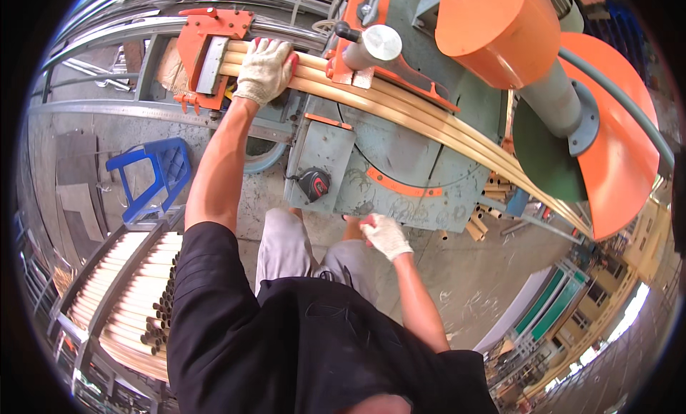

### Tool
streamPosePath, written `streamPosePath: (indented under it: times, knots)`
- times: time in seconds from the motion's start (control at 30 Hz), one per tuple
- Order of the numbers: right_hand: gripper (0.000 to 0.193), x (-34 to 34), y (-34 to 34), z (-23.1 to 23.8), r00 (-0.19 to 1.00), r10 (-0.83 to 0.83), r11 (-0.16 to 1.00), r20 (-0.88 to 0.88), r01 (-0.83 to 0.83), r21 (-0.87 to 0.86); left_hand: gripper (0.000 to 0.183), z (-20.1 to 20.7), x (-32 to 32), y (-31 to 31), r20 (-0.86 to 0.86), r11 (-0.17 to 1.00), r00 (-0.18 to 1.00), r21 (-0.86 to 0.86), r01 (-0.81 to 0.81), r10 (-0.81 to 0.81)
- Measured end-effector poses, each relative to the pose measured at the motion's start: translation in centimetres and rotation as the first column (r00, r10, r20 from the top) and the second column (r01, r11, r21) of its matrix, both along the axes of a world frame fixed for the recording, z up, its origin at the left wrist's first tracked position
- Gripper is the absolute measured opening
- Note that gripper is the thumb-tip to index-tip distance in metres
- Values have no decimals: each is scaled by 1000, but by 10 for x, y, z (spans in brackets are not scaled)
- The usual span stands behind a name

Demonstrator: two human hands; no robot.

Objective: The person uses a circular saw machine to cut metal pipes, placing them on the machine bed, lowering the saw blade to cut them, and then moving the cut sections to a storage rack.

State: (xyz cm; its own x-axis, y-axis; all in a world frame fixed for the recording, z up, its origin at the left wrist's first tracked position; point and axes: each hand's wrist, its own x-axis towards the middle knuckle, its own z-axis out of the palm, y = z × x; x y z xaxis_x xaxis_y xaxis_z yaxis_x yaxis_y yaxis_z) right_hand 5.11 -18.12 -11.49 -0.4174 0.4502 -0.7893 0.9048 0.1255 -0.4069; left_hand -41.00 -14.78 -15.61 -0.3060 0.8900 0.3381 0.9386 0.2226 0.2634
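Observation:
My left hand [266,71], in a cream work glove with red fingertips, is closed over several long pale tan tubes [400,108]. The tubes lie side by side across a grey saw table [389,153], their left ends close to a metal block on an orange stop [207,60]. Off the table's front edge hangs my right hand [386,235], gloved alike, its fingers curled; whether anything is in them is hidden. An orange saw guard [618,150] covers the right side of the tubes, and a clamp with a round metal top [381,42] stands beside them.
A tape measure [314,183] rests at the table's front left. On the floor to the left is a blue plastic stool [151,175]. A rack of stacked tubes [121,300] stands at lower left. Cut tube pieces [480,225] lie beneath the table's right side.

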Motion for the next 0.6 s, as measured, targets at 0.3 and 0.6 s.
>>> streamPosePath:
  times: [0.3,0.6]
  knots:
    - [29,-24,-48,17,944,-280,936,173,309,-169,22,-9,-17,2,30,1000,999,-12,14,-14]
    - [23,69,-23,-23,902,-396,918,169,390,73,22,-17,-11,6,27,1000,1000,16,11,-12]
